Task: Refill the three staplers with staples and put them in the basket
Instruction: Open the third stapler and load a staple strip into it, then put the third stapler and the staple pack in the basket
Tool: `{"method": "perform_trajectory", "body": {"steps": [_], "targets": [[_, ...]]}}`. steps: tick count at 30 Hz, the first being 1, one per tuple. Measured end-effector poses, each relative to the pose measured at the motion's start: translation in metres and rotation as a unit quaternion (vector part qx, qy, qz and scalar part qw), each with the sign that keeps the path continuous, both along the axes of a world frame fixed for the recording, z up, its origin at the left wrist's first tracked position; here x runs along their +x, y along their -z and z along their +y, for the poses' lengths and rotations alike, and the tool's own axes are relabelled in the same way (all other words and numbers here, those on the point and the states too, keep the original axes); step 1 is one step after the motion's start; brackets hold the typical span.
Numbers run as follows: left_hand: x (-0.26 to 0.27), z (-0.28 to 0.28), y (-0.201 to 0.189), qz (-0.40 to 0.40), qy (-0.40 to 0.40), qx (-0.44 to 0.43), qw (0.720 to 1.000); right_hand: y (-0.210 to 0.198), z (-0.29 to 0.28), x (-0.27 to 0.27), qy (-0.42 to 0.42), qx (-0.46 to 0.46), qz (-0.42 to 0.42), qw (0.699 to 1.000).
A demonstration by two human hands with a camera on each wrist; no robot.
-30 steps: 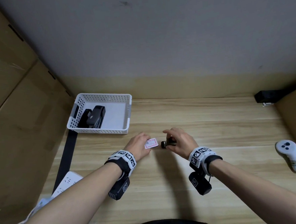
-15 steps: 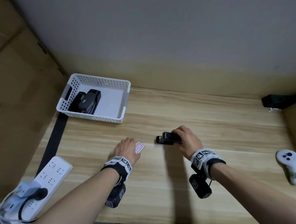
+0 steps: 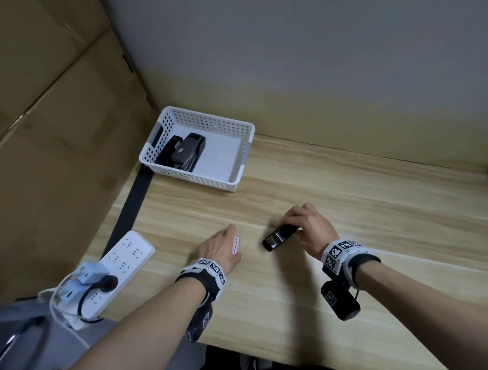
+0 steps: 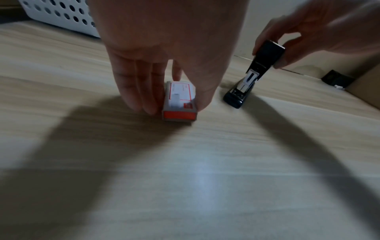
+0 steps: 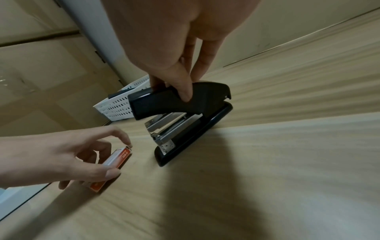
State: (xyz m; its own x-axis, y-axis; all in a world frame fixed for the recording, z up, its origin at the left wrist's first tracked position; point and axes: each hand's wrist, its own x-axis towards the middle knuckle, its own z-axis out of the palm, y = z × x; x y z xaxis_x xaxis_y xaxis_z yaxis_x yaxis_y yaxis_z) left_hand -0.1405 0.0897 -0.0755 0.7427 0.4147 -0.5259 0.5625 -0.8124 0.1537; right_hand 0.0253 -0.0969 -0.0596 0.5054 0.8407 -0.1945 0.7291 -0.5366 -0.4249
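The right hand [image 3: 309, 229] gripped the top cover of the black stapler [image 5: 180, 120], thumb on the near side and fingers [image 5: 202, 53] on the far side, holding the cover raised so the metal magazine lay exposed; the base rested on the surface [image 3: 356, 234]. The left hand [image 3: 218, 248] pinched the staple box [image 4: 180, 100] between thumb and fingers, the box sitting on the surface just beside the stapler. Whether staples already filled the channel could not be told. To do this step well, the cover should be held fully back and the base kept flat. The white basket [image 3: 245, 153], at the far left corner, held dark staplers [image 3: 187, 154].
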Motion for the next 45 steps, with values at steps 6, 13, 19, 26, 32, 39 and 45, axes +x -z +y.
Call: {"method": "perform_trajectory", "body": {"steps": [6,13,19,26,32,39,45], "targets": [[-0.008,-0.002,0.004,-0.020,0.028,-0.005,0.999,-0.001,-0.012,-0.018,0.054,0.043,-0.006,0.998],[0.000,0.015,-0.024,-0.044,0.017,-0.018,0.999,-0.011,0.002,-0.009,-0.041,-0.031,-0.051,0.997],[0.004,0.036,-0.033,0.035,0.027,-0.009,0.999,-0.014,0.024,-0.003,-0.033,-0.088,-0.085,0.992],[0.008,0.017,-0.034,-0.105,0.058,-0.014,0.993,-0.007,0.000,0.001,0.082,-0.062,-0.048,0.994],[0.063,-0.059,-0.044,-0.131,0.124,-0.048,0.982,0.001,-0.035,0.003,0.153,-0.049,-0.004,0.987],[0.096,-0.071,-0.035,-0.048,0.153,0.035,0.986,0.015,-0.074,0.011,0.164,-0.068,0.055,0.983],[0.098,-0.043,-0.071,-0.077,0.105,0.014,0.991,0.012,-0.066,0.025,0.162,-0.066,0.070,0.982]]}}
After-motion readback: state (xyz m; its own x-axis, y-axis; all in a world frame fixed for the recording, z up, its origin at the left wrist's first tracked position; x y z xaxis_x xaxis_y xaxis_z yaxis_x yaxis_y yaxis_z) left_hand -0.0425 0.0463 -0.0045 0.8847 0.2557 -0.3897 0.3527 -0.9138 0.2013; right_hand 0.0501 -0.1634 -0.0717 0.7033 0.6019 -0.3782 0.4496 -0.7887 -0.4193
